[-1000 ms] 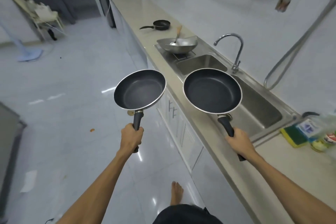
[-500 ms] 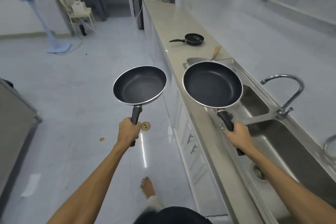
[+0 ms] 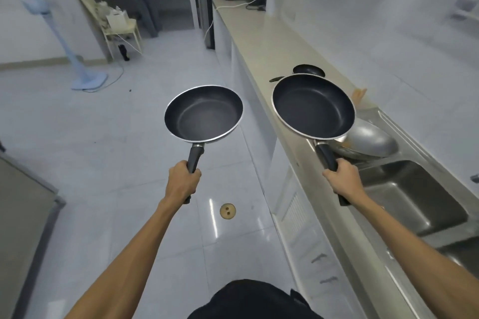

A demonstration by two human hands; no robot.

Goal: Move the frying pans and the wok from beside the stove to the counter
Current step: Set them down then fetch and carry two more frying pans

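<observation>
Left hand (image 3: 183, 181): fist wrapped tight round the black handle of the smaller frying pan (image 3: 204, 113), which it holds level in the air above the tiled floor (image 3: 103, 163).
Smaller frying pan: round, dark matte non-stick inside, thin bright metal rim, glossy black handle partly hidden in the fist.
Right hand (image 3: 342, 179): closed round the black handle of the larger frying pan (image 3: 313, 105), held over the front edge of the counter (image 3: 261, 41).
Larger frying pan: same dark coating and silvery rim, tilted slightly toward the camera.
Wok (image 3: 370, 141): dull grey metal bowl beside the steel sink (image 3: 414, 197), its near side covered by the larger pan.
Small black pan (image 3: 308, 69): on the counter farther back, mostly hidden behind the larger pan's rim.
Hard to make out: a wooden utensil tip (image 3: 360, 93) beside the wok, blurred.
</observation>
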